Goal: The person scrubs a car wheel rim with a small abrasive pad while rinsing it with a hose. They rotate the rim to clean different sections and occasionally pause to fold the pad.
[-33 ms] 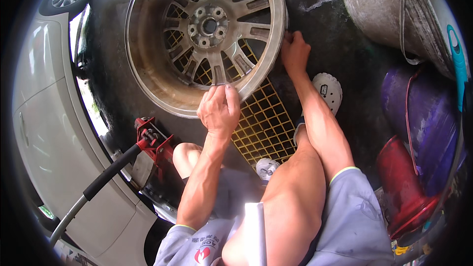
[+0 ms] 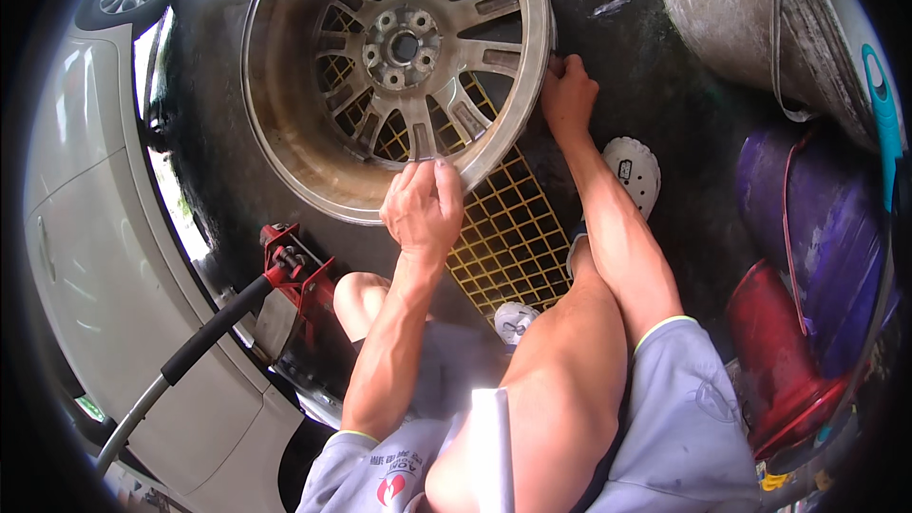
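Watching down the head feed, two bare hands at work. The alloy wheel (image 2: 383, 57) sits far and centre, partly over the yellow grating (image 2: 513, 237), which shows between its spokes. Its open barrel faces me; I take it the wheel is turned that way to put the brown-stained inner wall within reach. Flat or slightly tilted, I can't say.

Left hand (image 2: 421, 209) lies on the near lip, fingers drawn together and bent over the edge, thumb alongside. Their tips are partly lost to me, so I can't tell whether they clamp the metal. Right hand (image 2: 570, 100) is at the wheel's right outer side, fingers curled, tips hidden past the edge; grip unclear. My reading: hands set apart on the rim give control of a broad, heavy round.

Knees bent, clogs (image 2: 632, 176) planted short of the wheel, likely to keep it close without crowding it. The grating would let any wet run off.

Left: red jack (image 2: 296, 266) with its long handle (image 2: 218, 328) beside the white car (image 2: 90, 218). Right: grey tub (image 2: 731, 28) far, purple tub (image 2: 812, 237) nearer, red container (image 2: 774, 351) nearest, presumably grouped there within arm's turn.
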Available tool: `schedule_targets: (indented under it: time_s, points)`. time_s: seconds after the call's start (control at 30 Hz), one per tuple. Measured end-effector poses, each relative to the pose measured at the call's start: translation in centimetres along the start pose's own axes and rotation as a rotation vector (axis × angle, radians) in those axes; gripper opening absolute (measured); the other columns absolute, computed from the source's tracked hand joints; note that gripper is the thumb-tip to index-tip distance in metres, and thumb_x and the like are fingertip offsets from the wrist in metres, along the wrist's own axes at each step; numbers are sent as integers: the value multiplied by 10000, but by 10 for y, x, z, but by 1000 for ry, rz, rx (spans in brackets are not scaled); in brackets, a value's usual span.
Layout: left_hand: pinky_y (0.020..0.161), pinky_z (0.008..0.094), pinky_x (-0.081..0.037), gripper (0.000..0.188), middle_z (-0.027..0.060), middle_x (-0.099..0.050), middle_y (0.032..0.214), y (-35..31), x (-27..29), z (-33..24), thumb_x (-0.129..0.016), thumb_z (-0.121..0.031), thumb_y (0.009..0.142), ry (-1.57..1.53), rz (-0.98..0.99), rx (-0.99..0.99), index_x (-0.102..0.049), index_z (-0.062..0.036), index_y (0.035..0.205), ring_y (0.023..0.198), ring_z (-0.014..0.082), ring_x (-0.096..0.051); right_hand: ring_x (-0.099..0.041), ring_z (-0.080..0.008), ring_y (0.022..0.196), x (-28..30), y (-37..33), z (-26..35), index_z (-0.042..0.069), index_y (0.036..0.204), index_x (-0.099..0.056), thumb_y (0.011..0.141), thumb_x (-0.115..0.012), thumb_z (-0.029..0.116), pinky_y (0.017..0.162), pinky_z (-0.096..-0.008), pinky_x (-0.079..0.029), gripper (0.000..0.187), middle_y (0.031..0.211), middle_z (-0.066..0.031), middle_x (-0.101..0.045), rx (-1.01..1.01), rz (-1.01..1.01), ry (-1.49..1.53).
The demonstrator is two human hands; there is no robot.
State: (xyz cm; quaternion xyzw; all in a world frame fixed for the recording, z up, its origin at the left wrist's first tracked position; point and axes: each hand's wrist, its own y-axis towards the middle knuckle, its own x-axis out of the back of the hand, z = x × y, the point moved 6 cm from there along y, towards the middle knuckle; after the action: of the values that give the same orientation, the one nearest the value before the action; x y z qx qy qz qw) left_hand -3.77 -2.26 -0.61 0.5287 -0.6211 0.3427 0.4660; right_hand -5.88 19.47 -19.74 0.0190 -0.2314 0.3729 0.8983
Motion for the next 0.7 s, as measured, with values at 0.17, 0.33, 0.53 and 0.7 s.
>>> schedule_targets:
  time_s: [0.17,0.33,0.53,0.7]
  points:
    - [653,437,-494,221,100,-654,766,0,1,0,-604,-183,919,7,-27,10,-669,-56,751,705,329,-623,-651,-517,785,0,-26,-3,12,838,-594,935,-651,201,678,-579,-511,220,739,-291,-657,36,38,-53]
    - [649,437,-494,219,96,-650,761,0,-2,-2,-612,-184,920,11,-15,-10,-660,-60,746,705,326,-623,-640,-531,793,0,4,-5,8,836,-586,933,-650,216,688,-586,-507,239,731,-303,-644,-2,-13,-7]
    - [640,438,-491,216,97,-643,752,-2,-1,2,-610,-180,920,23,-42,-10,-660,-63,745,699,326,-619,-650,-515,872,1,-17,-5,-7,870,-616,897,-673,217,729,-556,-513,233,834,-293,-674,-16,50,-79]
    - [642,438,-492,213,97,-645,754,-1,-6,-1,-610,-184,916,38,2,-6,-668,-63,751,706,328,-623,-649,-524,874,-2,-16,-16,1,863,-587,961,-616,226,735,-580,-505,247,798,-301,-665,-65,19,-47]
